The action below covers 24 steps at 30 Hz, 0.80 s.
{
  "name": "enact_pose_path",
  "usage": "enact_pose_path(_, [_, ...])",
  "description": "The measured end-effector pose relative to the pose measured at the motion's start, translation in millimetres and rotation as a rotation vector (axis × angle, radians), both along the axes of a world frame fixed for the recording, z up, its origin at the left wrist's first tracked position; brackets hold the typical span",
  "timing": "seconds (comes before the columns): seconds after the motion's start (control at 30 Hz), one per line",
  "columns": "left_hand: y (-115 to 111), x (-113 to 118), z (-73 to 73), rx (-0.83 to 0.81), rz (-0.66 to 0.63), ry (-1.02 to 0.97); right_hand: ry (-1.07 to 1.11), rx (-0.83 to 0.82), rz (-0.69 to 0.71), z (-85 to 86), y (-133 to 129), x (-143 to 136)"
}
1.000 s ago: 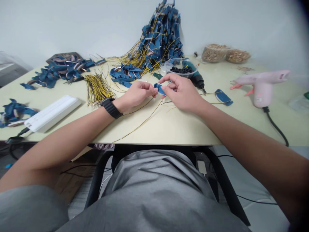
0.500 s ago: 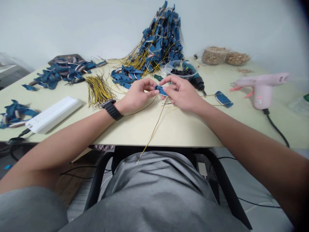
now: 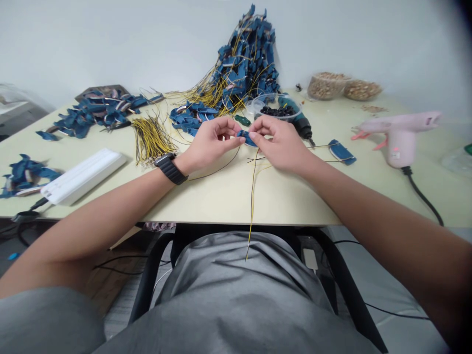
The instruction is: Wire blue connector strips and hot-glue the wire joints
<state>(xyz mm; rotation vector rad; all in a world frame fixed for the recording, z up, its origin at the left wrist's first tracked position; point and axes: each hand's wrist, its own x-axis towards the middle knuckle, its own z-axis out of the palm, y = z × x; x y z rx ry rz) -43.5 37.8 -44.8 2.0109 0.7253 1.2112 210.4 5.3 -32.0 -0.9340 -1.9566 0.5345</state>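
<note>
Between both hands, over the table, is a small blue piece [image 3: 248, 138] with a pale lower edge; fingers cover much of it. My left hand [image 3: 214, 141] pinches its left end between thumb and fingers. Its right end is in the closed thumb and fingers of my right hand [image 3: 277, 143]. A thin yellow and black wire pair [image 3: 252, 196] hangs from near the right hand over the table edge onto my lap. To the right of that hand lies another blue piece [image 3: 342, 151] with two wires running leftward from it.
A tall heap of wired blue pieces [image 3: 249, 64] stands at the back. Left of my hands lie a wire bundle [image 3: 151, 137] and a white box [image 3: 84, 174]. A pink glue gun [image 3: 401, 132] is at right; behind my hands are a green power tool [image 3: 300, 120] and a plastic tub [image 3: 276, 107].
The hanging wire pair has swung to the right and now drops nearly straight down. Both hands keep their hold on the blue piece, with the right fingers drawn in slightly.
</note>
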Motion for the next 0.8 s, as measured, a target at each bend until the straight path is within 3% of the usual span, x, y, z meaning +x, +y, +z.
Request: enact_pose_path(0.8, [7.3,-7.6,1.9,-0.004,-0.126,-0.01,0.031,-0.003,-0.044,0.0,-5.0,-2.6])
